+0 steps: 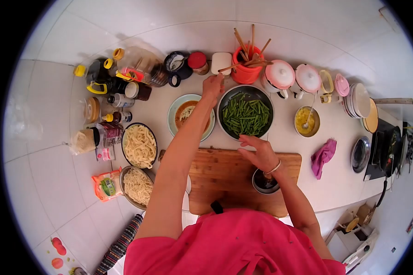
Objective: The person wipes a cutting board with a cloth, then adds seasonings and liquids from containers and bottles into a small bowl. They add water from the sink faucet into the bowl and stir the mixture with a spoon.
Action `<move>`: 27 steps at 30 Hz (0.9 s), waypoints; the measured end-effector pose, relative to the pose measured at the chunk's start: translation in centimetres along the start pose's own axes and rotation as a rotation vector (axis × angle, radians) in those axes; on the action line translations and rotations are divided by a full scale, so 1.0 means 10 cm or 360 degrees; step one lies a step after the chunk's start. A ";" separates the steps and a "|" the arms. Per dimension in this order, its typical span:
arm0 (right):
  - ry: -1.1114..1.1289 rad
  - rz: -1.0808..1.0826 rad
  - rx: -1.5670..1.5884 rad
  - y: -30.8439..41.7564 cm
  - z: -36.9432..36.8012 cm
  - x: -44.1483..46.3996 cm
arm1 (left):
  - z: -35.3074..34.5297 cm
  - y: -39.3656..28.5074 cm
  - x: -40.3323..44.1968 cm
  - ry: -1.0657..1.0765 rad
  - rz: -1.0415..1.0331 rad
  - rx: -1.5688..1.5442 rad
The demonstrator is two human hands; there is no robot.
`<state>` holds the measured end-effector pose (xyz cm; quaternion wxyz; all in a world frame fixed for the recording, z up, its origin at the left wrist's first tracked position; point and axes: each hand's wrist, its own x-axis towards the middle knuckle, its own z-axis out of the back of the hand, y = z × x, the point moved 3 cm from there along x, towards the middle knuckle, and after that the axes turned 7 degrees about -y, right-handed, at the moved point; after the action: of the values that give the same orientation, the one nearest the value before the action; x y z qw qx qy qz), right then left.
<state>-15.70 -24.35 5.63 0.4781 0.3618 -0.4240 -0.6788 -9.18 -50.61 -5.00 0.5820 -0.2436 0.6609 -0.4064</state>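
Note:
My left hand (pixel 212 88) reaches to the back of the counter, fingers curled at the end of a wooden chopstick (pixel 228 68) by the red utensil holder (pixel 246 74); the fingertips are partly hidden. My right hand (pixel 261 155) has its fingers apart and holds nothing, just in front of a dark pan (pixel 221 103) of cut green beans (pixel 246 113). Under my left forearm stands a pale green bowl (pixel 173 110) with reddish sauce and chopped garlic. Below my right wrist, a small metal bowl (pixel 260 188) of dark liquid sits on the wooden cutting board (pixel 220 176).
Noodles fill two bowls, an upper one (pixel 140 145) and a lower one (pixel 137 185), at left. Bottles (pixel 142 68) and jars crowd the back left. Two lidded enamel pots (pixel 280 74), a bowl of yellow mash (pixel 307 121), a purple cloth (pixel 323 158) and stacked plates (pixel 360 101) stand right.

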 end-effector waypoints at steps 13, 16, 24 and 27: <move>-0.0418 0.0202 -0.0094 0.37 0.37 -0.19 | 0.57 -0.21 -1.25 0.0337 0.0031 -0.0439; -0.0622 0.0442 -0.0352 0.61 0.48 -0.17 | 0.81 -0.10 -1.77 0.0498 0.0031 -0.0249; -0.0291 0.0911 -0.1159 1.12 0.40 -0.43 | 1.01 0.26 -2.90 0.0706 -0.0151 0.0215; -0.0124 0.0846 -0.1538 1.09 0.30 -0.59 | 0.97 0.29 -3.14 0.0830 -0.0359 0.0316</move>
<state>-13.02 -20.05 17.35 0.7285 -0.0436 -0.1585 -0.6651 7.01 -26.49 10.67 0.3647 -0.1448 0.7140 -0.5799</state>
